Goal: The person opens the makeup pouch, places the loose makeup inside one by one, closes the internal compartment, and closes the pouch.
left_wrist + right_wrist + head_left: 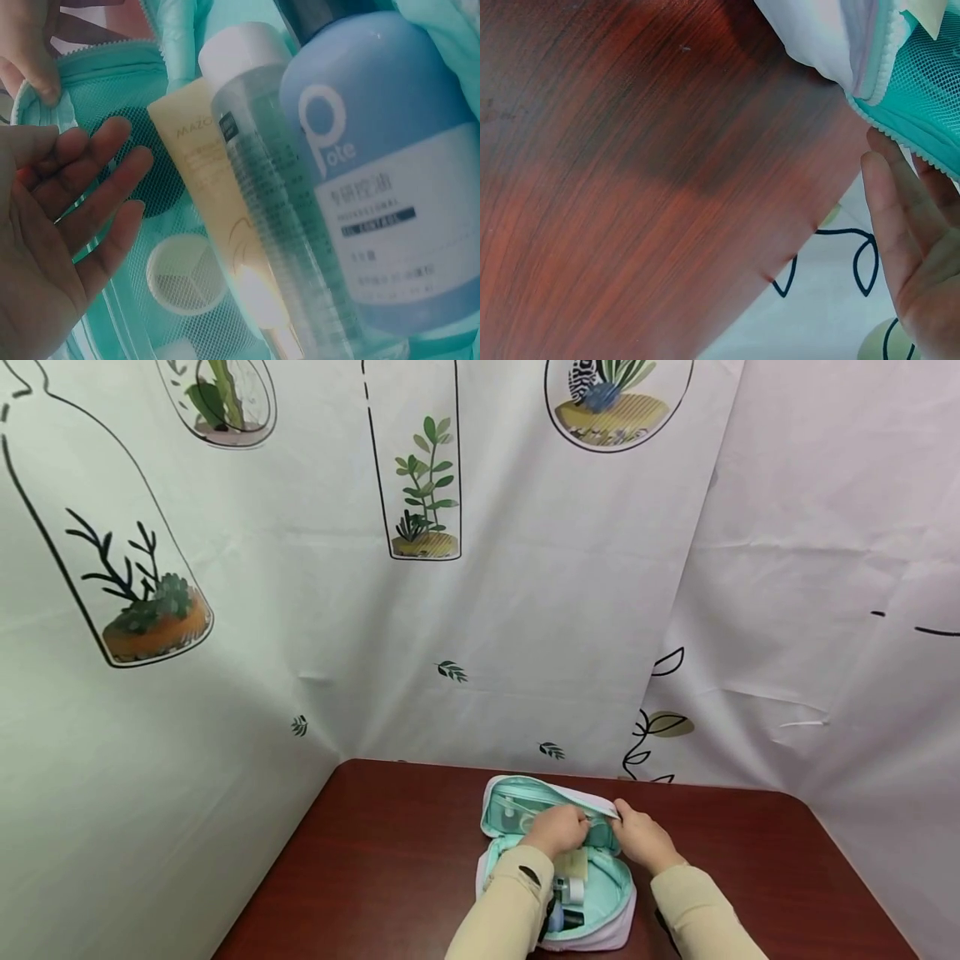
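A toiletry bag (619, 885) with a pale outside and teal lining lies unzipped on the table, its lid (513, 795) raised at the back. My right hand (647, 840) grips the lid's right edge, thumb on the inner side. At the lid's mesh pocket (217, 322), my left hand (558, 830) pinches along the zippered edge; the pull itself is hidden. Behind the mesh show a pale round item (187, 274) and a dark round item (150, 169). A yellow tube (199, 150), a clear white-capped bottle (277, 172) and a blue bottle (375, 97) lie in the bag.
The dark red wooden table (375, 860) extends on both sides of the bag. A white cloth (525, 635) printed with plants hangs behind the table's far edge and along its sides.
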A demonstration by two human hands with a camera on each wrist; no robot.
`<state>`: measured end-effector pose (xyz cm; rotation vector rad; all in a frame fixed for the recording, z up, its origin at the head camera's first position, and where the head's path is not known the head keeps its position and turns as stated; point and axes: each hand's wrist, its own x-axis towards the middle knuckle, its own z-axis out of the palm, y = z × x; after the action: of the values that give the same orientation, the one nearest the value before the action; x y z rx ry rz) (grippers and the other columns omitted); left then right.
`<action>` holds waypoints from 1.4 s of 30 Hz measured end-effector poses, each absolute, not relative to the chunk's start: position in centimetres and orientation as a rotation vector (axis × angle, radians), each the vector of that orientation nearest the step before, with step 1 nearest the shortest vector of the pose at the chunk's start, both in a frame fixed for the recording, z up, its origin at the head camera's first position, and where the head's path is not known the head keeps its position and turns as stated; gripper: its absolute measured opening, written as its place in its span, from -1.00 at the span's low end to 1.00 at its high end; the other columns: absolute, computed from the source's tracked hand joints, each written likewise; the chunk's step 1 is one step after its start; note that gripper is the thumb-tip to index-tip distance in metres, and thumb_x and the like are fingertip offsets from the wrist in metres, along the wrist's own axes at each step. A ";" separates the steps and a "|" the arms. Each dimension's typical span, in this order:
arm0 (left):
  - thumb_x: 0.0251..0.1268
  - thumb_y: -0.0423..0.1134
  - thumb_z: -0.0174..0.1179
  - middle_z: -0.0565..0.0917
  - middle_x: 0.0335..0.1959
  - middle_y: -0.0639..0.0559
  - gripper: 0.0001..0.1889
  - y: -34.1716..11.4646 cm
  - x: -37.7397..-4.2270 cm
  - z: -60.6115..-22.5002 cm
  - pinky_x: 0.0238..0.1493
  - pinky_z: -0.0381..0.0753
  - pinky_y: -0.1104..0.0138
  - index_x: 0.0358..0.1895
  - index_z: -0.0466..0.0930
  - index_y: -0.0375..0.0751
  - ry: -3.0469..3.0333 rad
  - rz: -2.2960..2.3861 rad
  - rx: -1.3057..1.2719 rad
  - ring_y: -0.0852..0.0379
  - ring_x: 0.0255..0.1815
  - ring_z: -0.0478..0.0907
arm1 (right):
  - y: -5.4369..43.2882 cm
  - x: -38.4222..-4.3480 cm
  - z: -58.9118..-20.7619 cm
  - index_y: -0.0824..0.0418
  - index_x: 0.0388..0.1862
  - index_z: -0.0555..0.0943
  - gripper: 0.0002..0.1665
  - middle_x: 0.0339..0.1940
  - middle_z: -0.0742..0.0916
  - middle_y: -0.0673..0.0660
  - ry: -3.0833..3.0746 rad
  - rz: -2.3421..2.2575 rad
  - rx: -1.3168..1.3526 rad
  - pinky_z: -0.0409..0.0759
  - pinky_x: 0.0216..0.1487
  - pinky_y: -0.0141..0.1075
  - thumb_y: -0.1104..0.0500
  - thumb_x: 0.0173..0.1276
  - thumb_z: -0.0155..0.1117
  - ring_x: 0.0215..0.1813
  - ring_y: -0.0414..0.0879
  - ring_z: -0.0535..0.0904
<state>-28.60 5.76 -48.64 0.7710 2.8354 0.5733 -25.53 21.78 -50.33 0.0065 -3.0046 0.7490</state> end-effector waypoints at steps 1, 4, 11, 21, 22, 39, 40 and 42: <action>0.40 -0.11 -0.02 0.30 -0.72 0.08 -0.62 5.7 -28.6 -48.7 -0.56 0.28 0.38 -0.66 0.33 -0.05 2.831 0.569 0.765 0.19 -0.68 0.25 | 21.8 -25.5 -50.3 0.26 -0.13 0.40 -0.83 -0.28 0.64 0.34 -3.010 0.748 0.005 0.48 -0.41 0.01 0.20 0.37 0.01 -0.36 0.13 0.60; 0.40 -0.12 -0.02 0.29 -0.75 0.08 -0.60 5.3 -28.7 -48.8 -0.58 0.28 0.36 -0.68 0.30 -0.05 2.819 0.587 0.735 0.18 -0.70 0.24 | 21.7 -25.5 -50.2 0.27 -0.11 0.40 -0.82 -0.26 0.64 0.36 -3.019 0.746 -0.002 0.48 -0.40 0.02 0.20 0.37 0.00 -0.35 0.13 0.59; 0.40 -0.09 -0.04 0.34 -0.76 0.11 -0.60 4.9 -28.9 -49.0 -0.61 0.27 0.35 -0.68 0.33 -0.03 2.800 0.614 0.692 0.18 -0.72 0.26 | 21.9 -25.6 -50.4 0.25 -0.10 0.39 -0.80 -0.23 0.64 0.36 -3.032 0.725 -0.028 0.48 -0.38 0.04 0.20 0.35 -0.01 -0.32 0.15 0.59; 0.41 -0.13 -0.06 0.45 -0.82 0.14 -0.54 4.0 -28.5 -48.6 -0.69 0.24 0.34 -0.76 0.40 -0.03 2.791 0.670 0.646 0.17 -0.79 0.23 | 21.6 -25.9 -50.1 0.33 0.14 0.38 -0.58 -0.09 0.62 0.38 -3.052 0.682 -0.017 0.50 -0.29 0.08 0.21 0.32 -0.02 -0.23 0.19 0.59; 0.41 -0.14 -0.06 0.45 -0.83 0.14 -0.54 3.8 -28.4 -48.6 -0.69 0.24 0.35 -0.76 0.40 -0.03 2.791 0.676 0.644 0.18 -0.79 0.23 | 21.6 -25.9 -50.1 0.33 0.13 0.38 -0.59 -0.10 0.62 0.37 -3.054 0.685 -0.019 0.50 -0.30 0.07 0.21 0.32 -0.02 -0.24 0.18 0.59; 0.40 -0.16 -0.07 0.55 -0.76 0.09 -0.52 2.0 -28.6 -48.9 -0.70 0.23 0.35 -0.81 0.27 -0.02 2.793 0.736 0.605 0.19 -0.80 0.23 | 21.4 -25.6 -49.6 0.32 0.09 0.35 -0.63 -0.15 0.62 0.35 -3.095 0.702 -0.056 0.47 -0.40 -0.02 0.23 0.33 -0.05 -0.35 0.04 0.55; 0.40 -0.15 -0.08 0.55 -0.76 0.09 -0.51 1.9 -28.7 -48.9 -0.70 0.22 0.35 -0.81 0.26 -0.02 2.793 0.731 0.604 0.19 -0.80 0.23 | 21.4 -25.7 -49.6 0.32 0.08 0.35 -0.64 -0.15 0.62 0.35 -3.095 0.702 -0.055 0.47 -0.40 -0.02 0.23 0.33 -0.05 -0.35 0.04 0.55; 0.40 -0.15 -0.07 0.55 -0.76 0.08 -0.51 1.9 -28.7 -49.0 -0.70 0.23 0.35 -0.81 0.27 -0.02 2.798 0.728 0.606 0.19 -0.79 0.24 | 21.3 -25.6 -49.6 0.32 0.07 0.35 -0.64 -0.16 0.62 0.35 -3.094 0.700 -0.054 0.46 -0.41 -0.03 0.23 0.33 -0.05 -0.37 0.04 0.54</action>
<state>-28.66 1.90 -48.96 0.6064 2.7977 0.7278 -25.65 21.29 -49.60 -0.0543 -3.0937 0.7002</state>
